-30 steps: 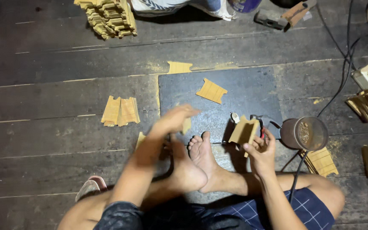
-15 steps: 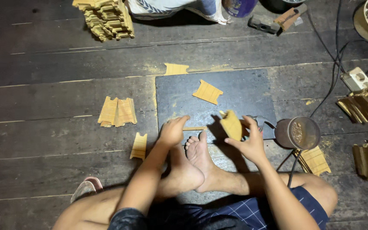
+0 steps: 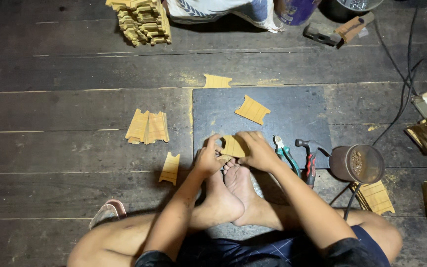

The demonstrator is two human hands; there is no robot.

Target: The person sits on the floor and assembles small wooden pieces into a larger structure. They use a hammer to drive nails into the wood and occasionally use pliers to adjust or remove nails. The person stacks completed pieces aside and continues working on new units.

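Both hands, left hand (image 3: pixel 207 157) and right hand (image 3: pixel 258 151), gripped the edges of a thin, light, seemingly stiff notched bamboo panel (image 3: pixel 234 146) above the dark mat (image 3: pixel 292 113).

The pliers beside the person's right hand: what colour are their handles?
Green-teal handles on the pliers, clearest in the head view.

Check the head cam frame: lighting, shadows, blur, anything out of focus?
Head view: light is warm and pools mid-frame on the dark mat, with floor corners falling off dim; soft shadows sit under the legs and beside the metal can; no harsh glare; left hand, right hand and the notched wooden piece read sharp, without obvious motion blur.
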